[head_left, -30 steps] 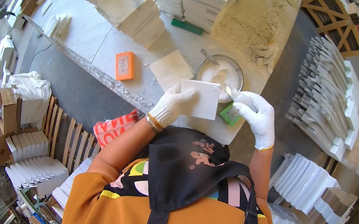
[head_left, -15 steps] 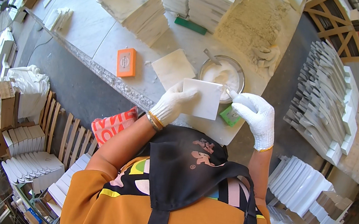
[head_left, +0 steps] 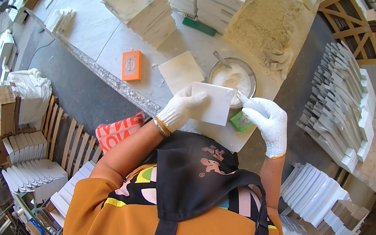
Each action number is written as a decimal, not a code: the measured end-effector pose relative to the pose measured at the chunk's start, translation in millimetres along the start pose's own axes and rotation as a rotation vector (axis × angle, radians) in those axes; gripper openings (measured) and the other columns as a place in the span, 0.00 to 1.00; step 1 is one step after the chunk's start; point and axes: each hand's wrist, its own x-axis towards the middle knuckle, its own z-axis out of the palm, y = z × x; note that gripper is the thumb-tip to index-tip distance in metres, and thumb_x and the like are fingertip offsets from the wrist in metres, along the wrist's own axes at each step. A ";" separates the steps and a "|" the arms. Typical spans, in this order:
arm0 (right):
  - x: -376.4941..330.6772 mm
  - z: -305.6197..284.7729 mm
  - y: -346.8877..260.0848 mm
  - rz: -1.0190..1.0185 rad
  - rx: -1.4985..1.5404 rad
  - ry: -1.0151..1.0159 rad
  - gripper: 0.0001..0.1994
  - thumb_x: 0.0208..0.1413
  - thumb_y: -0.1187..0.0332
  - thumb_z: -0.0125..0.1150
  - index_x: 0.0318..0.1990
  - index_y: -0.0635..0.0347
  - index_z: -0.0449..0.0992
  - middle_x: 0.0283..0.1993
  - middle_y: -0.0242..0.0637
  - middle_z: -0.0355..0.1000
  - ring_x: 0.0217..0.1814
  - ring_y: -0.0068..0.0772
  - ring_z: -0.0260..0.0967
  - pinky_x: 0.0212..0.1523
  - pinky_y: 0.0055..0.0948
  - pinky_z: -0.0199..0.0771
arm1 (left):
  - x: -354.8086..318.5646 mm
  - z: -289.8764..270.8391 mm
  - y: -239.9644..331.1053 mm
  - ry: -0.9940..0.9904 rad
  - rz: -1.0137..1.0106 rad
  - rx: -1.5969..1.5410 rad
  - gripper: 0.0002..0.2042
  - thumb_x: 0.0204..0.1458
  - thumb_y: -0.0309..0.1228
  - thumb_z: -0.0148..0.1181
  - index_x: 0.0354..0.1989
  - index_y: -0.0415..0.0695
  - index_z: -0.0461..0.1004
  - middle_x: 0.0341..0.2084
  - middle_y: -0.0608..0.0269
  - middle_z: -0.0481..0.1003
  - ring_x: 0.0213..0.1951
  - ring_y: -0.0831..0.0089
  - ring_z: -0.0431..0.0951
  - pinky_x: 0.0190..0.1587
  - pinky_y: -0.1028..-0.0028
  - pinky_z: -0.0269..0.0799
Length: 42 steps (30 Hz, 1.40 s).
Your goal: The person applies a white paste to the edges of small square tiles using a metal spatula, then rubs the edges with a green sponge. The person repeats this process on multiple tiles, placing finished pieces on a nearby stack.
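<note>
In a white knit glove, my left hand [head_left: 182, 108] grips a square white stone tile [head_left: 213, 106] by its left edge, thumb on top. My right hand [head_left: 268, 124], gloved the same way, is closed round a slim pale tool [head_left: 242, 96] whose tip is by the tile's upper right corner. Its exact kind I cannot make out. Just beyond the tile stands a round metal bowl [head_left: 254, 79] of white paste [head_left: 234, 78], with a spatula [head_left: 222, 59] resting in it. Another square tile [head_left: 181, 73] lies flat on the table, left of the bowl.
On the marble table [head_left: 90, 33] are an orange box [head_left: 132, 65], a green box [head_left: 241, 121], a green block [head_left: 199, 26] and tall stacks of veined tiles [head_left: 139, 4]. A dusty board [head_left: 264, 24] lies far right. Rows of stone pieces [head_left: 334, 109] stand right of the table.
Almost nothing differs. My right hand and its tool have shifted very slightly; the tile stays in my left hand at the same place.
</note>
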 end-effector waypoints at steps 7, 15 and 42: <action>0.8 -0.4 0.7 -0.007 -0.005 -0.004 0.14 0.47 0.64 0.73 0.40 0.60 0.84 0.37 0.40 0.80 0.37 0.32 0.78 0.41 0.29 0.76 | -0.2 1.1 0.7 -0.005 0.000 0.005 0.17 0.58 0.28 0.61 0.55 0.39 0.70 0.47 0.63 0.75 0.48 0.74 0.75 0.55 0.71 0.70; 0.4 -0.4 3.1 0.000 0.027 0.006 0.13 0.48 0.66 0.72 0.41 0.61 0.84 0.36 0.38 0.80 0.38 0.28 0.77 0.41 0.28 0.75 | 0.3 -0.6 -0.5 -0.009 -0.001 0.004 0.18 0.58 0.29 0.61 0.55 0.39 0.70 0.47 0.63 0.75 0.49 0.73 0.75 0.55 0.71 0.70; 60.0 -5.6 105.3 0.039 -0.189 0.285 0.15 0.50 0.67 0.68 0.46 0.52 0.80 0.46 0.35 0.80 0.46 0.32 0.77 0.49 0.29 0.74 | 7.1 -11.9 -11.0 0.029 0.027 0.005 0.15 0.59 0.29 0.61 0.53 0.39 0.72 0.44 0.64 0.77 0.44 0.75 0.77 0.50 0.72 0.74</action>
